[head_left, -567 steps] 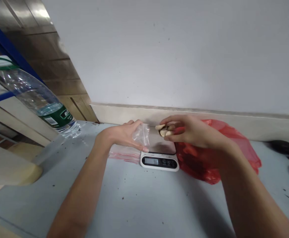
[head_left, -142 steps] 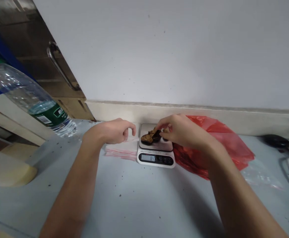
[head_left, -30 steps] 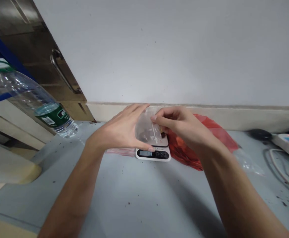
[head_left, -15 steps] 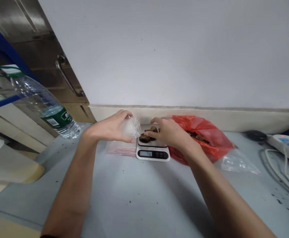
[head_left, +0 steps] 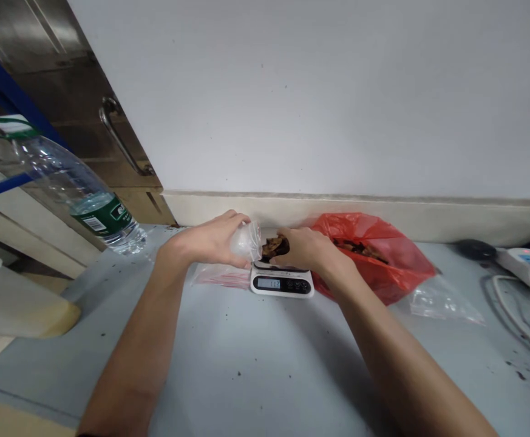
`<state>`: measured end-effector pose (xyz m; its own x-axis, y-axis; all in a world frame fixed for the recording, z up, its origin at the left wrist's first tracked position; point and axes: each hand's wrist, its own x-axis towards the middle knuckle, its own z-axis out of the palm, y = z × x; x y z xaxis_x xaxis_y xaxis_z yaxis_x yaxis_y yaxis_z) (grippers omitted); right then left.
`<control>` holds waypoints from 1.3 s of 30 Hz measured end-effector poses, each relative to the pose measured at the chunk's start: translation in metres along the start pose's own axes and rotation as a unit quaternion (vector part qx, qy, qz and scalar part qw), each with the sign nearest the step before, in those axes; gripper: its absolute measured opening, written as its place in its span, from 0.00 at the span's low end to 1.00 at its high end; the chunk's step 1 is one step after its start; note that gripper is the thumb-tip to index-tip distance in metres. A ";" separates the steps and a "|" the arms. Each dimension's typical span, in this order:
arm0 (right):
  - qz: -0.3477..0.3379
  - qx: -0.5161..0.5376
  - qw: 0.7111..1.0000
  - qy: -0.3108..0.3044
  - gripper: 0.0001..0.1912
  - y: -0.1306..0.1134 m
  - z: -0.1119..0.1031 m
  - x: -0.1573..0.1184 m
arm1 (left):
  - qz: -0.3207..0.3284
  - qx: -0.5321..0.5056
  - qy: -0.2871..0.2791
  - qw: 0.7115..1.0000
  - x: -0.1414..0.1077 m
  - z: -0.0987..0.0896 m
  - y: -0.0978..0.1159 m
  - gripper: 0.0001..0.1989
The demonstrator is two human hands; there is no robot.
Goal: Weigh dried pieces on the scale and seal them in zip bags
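Note:
My left hand point(head_left: 219, 240) is closed around a small clear plastic zip bag point(head_left: 245, 243), its mouth turned right over the scale's edge. My right hand point(head_left: 305, 247) curls its fingers and thumb around dark brown dried pieces point(head_left: 274, 246) just above the scale plate, close to the bag's mouth. Under them stands a small white digital scale point(head_left: 283, 294) with a lit display. How many pieces my right hand grips is partly hidden by the fingers.
More brown pieces lie in a red plastic bag point(head_left: 410, 267) to the right. Flat zip bags point(head_left: 223, 276) lie left of the scale, another clear bag point(head_left: 444, 300) at right. A water bottle point(head_left: 96, 206), white container point(head_left: 19, 303), power strip point(head_left: 529, 267) and cable point(head_left: 515, 315) stand around.
My right hand has gathered the brown pieces and lifted them toward the bag's mouth. The bag in my left hand now faces them more directly. The display's digits have changed.

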<state>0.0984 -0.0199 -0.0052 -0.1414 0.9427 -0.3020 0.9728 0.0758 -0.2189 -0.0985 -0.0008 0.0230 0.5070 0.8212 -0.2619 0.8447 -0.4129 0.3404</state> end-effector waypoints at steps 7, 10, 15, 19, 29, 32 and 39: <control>-0.005 -0.021 1.000 0.016 0.21 0.006 -0.002 0.001 | 0.015 0.004 -0.003 1.000 0.004 0.005 -0.003 0.44; -0.005 -0.024 0.999 0.025 0.24 0.010 -0.001 0.002 | 0.021 0.013 -0.001 1.000 0.007 0.008 -0.004 0.43; -0.012 -0.011 1.000 0.020 0.23 0.016 -0.002 0.007 | 0.038 0.017 -0.007 0.999 0.013 0.013 -0.008 0.40; -0.020 0.003 1.000 0.021 0.23 0.022 -0.006 0.008 | 0.021 0.009 -0.030 0.999 0.018 0.016 -0.010 0.44; -0.083 0.085 0.991 0.060 0.16 0.020 -0.024 -0.013 | 0.049 -0.007 -0.002 0.999 0.025 0.017 -0.006 0.46; -0.131 0.100 0.984 0.063 0.18 0.013 -0.024 -0.016 | 0.079 -0.028 0.009 0.996 0.025 0.016 -0.003 0.42; -0.191 0.398 0.888 0.131 0.22 0.019 -0.017 -0.003 | 0.080 -0.072 0.039 0.993 0.020 0.007 -0.002 0.37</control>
<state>0.1200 -0.0157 0.0070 -0.2845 0.9487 0.1377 0.4112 0.2505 -0.8764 -0.0886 0.0135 0.0112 0.6129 0.7801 -0.1256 0.7186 -0.4841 0.4993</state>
